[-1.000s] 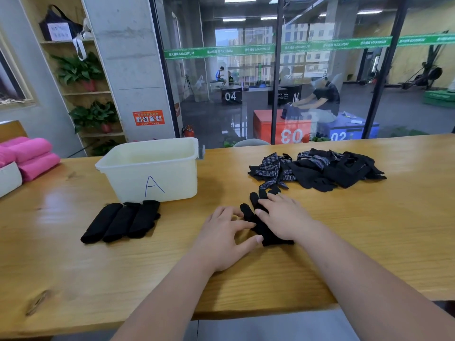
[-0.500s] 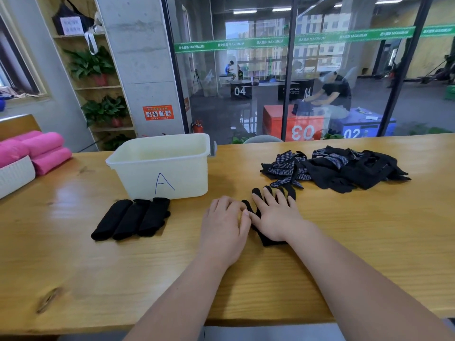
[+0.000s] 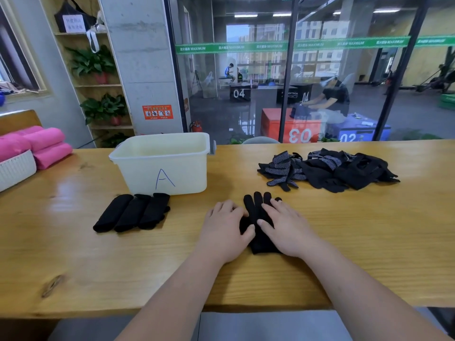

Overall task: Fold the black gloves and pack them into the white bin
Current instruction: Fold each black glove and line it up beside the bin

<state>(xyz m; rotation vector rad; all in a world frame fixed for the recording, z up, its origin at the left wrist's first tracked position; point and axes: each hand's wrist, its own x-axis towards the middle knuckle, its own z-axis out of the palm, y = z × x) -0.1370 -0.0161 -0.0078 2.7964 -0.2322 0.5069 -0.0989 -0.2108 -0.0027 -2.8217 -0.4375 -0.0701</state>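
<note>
One black glove [image 3: 257,205] was pressed flat, right of the white bin [image 3: 147,173] and nearer the person, by the left hand [image 3: 224,230] and right hand [image 3: 288,230], fingers straight, nothing gripped. A crooked fold could be caused if the palms slid. Possibly two were stacked; much was covered.

This is a gym, seen from a wooden table [image 3: 369,230] in its front area. Behind a glass wall [image 3: 246,114] with a green "MAXIMUM" band [image 3: 290,45] lies a dark training floor with numbered jump boxes [image 3: 295,129] and exercise machines [image 3: 440,80] at the far right. Rolled pink towels [image 3: 46,146] lie at the table's left edge, before a shelf [image 3: 98,86] of potted plants.
</note>
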